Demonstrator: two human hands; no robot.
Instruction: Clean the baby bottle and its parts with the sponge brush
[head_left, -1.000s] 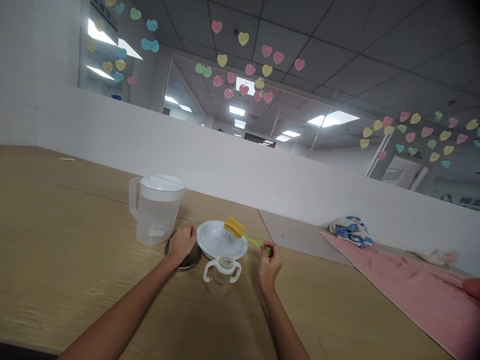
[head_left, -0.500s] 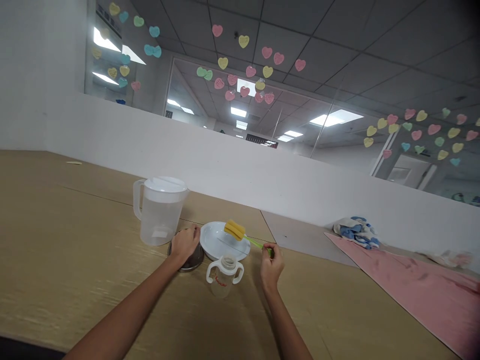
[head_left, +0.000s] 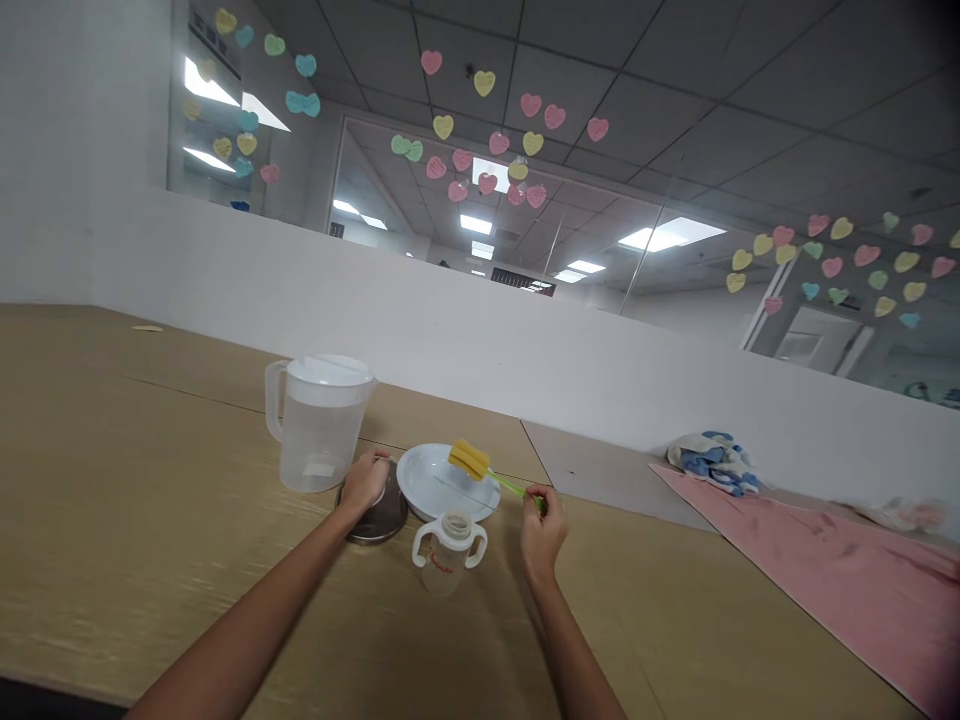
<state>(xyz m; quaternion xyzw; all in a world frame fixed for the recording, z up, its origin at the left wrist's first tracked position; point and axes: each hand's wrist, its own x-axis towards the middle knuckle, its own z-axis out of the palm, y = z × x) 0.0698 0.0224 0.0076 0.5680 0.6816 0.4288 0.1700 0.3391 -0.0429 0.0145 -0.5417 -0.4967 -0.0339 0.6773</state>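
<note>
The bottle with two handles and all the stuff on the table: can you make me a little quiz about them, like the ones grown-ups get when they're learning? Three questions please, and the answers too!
1. What does the right hand hold?
A) a pink cloth
B) a green brush handle
C) a blue-and-white cloth

2. True or false: the two-handled bottle stands nearer to the camera than the lidded pitcher.

3. Fill in the colour: the sponge on the end of the brush is ____.

Key: 1. B; 2. true; 3. yellow
</note>
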